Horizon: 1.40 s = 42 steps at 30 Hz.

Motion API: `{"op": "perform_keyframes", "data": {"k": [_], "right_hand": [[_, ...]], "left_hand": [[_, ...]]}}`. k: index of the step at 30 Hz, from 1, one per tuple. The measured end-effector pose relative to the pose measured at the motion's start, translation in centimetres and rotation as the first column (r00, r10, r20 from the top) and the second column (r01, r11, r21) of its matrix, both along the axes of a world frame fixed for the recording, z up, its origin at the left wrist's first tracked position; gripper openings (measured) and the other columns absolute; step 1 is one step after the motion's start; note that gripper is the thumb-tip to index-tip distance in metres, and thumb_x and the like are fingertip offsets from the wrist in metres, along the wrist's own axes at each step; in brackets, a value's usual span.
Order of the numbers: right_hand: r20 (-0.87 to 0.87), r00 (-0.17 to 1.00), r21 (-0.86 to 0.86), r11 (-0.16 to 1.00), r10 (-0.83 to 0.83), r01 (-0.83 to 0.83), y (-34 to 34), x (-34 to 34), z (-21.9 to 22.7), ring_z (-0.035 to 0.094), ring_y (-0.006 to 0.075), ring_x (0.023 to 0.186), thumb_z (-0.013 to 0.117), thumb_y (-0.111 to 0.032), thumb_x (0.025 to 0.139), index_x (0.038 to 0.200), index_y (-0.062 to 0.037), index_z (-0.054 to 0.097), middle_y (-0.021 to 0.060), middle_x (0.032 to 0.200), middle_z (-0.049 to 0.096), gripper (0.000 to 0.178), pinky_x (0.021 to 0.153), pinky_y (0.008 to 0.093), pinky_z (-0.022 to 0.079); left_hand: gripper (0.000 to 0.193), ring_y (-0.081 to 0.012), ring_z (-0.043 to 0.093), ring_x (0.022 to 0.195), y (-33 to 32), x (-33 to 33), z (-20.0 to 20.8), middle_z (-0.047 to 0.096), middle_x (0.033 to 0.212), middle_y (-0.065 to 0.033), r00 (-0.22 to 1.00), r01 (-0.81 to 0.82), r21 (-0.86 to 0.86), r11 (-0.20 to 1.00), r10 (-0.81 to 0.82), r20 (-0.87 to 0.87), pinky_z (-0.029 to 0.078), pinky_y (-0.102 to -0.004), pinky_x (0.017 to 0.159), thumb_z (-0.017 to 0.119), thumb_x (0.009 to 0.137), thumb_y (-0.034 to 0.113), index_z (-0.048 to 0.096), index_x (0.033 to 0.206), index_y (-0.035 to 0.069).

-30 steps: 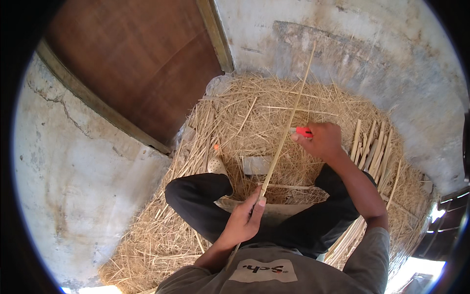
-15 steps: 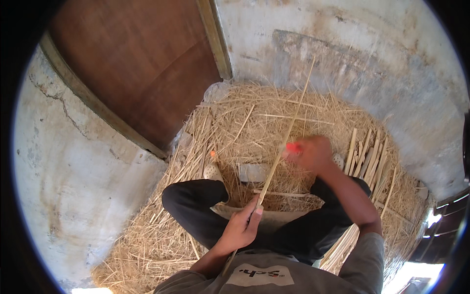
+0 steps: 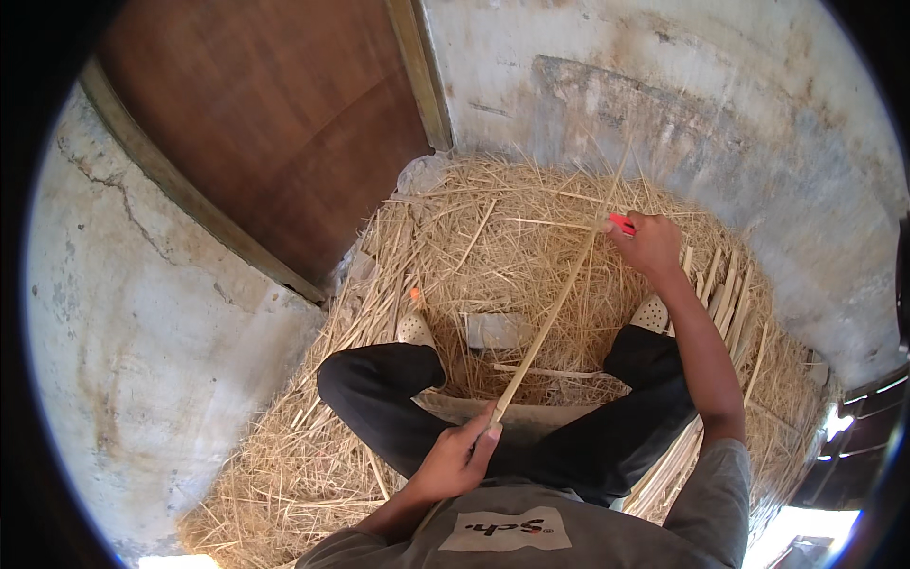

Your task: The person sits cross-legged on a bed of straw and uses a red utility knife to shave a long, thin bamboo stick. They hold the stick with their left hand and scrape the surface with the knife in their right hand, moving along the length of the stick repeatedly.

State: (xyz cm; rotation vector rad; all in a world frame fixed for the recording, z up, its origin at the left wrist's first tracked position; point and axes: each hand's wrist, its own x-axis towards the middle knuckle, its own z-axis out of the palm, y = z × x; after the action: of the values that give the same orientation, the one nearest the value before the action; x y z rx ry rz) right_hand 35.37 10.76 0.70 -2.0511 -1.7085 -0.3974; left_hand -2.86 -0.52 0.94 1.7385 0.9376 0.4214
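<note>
A long, thin bamboo strip [image 3: 551,325] slants up and away from my lap toward the far wall. My left hand [image 3: 457,459] is closed around its near end, with the thumb along the top. Farther up the strip, my right hand [image 3: 652,248] grips a small red tool [image 3: 622,224], which looks like a cutter. The tool's end sits against or right beside the strip; its blade is too small to make out. Beyond the tool, the thin far end of the strip is faint against the wall.
Straw-like shavings [image 3: 455,256] cover the floor around my crossed legs. A grey block [image 3: 497,331] lies between my feet. Split bamboo sticks [image 3: 728,294] are bundled at right, with more strips at left. Stained walls [image 3: 664,114] and a brown door [image 3: 265,123] stand close by.
My right hand has moved up and to the right along the strip, away from my body, with the red tool. The left hand keeps its hold, nearly in place.
</note>
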Motion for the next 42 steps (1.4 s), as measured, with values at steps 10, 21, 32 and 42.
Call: {"op": "perform_keyframes", "data": {"k": [10, 21, 32, 42], "right_hand": [[-0.146, 0.841, -0.008, 0.851, -0.52, 0.525, 1.3, 15.0, -3.9, 0.065, 0.0364, 0.072, 0.035, -0.077, 0.084, 0.08, -0.0012, 0.07, 0.0201, 0.069, 0.063, 0.083, 0.068, 0.0467, 0.049], [-0.286, 0.94, -0.18, 0.954, 0.185, -0.242, -2.6, -4.2, -2.2, 0.058, 0.0294, 0.052, 0.049, -0.069, 0.085, 0.067, -0.0054, 0.062, 0.0125, 0.056, 0.056, 0.067, 0.053, 0.0421, 0.044], [-0.153, 0.861, -0.023, 0.87, 0.484, -0.493, -3.2, -9.8, -2.4, 0.056, 0.0244, 0.041, 0.068, -0.069, 0.068, 0.055, -0.0107, 0.058, 0.0058, 0.046, 0.051, 0.06, 0.042, 0.0374, 0.042], [0.112, 0.856, 0.012, 0.861, 0.505, -0.509, -3.4, -10.6, -1.8, 0.055, 0.0232, 0.04, 0.066, -0.073, 0.068, 0.055, -0.0113, 0.058, 0.0059, 0.042, 0.049, 0.063, 0.045, 0.0385, 0.046]], "left_hand": [[0.042, -0.0099, 0.049, 0.061, -2.1, -4.1, -1.5, 0.052, 0.068, -0.0062, 0.986, 0.163, -0.152, 0.975, -0.155, 0.062, 0.044, -0.026, 0.061, 0.047, 0.1, 0.016, 0.043, 0.137, -0.004], [0.043, -0.0099, 0.041, 0.038, 3.6, 1.6, -5.1, 0.045, 0.053, -0.0021, 0.871, -0.01, -0.623, 0.782, 0.313, 0.378, 0.036, -0.0225, 0.037, 0.029, 0.105, 0.037, 0.051, 0.112, 0.001], [0.036, -0.0102, 0.037, 0.033, 4.2, 4.4, -2.3, 0.04, 0.046, 0.0003, 0.881, 0.015, -0.609, 0.793, 0.278, 0.384, 0.034, -0.0216, 0.041, 0.032, 0.105, 0.036, 0.048, 0.096, 0.006], [0.032, -0.0075, 0.039, 0.036, 4.4, 5.1, -0.7, 0.044, 0.051, -0.0005, 0.954, -0.075, -0.286, 0.955, 0.152, 0.257, 0.035, -0.0222, 0.036, 0.03, 0.105, 0.03, 0.047, 0.098, 0.003]]}}
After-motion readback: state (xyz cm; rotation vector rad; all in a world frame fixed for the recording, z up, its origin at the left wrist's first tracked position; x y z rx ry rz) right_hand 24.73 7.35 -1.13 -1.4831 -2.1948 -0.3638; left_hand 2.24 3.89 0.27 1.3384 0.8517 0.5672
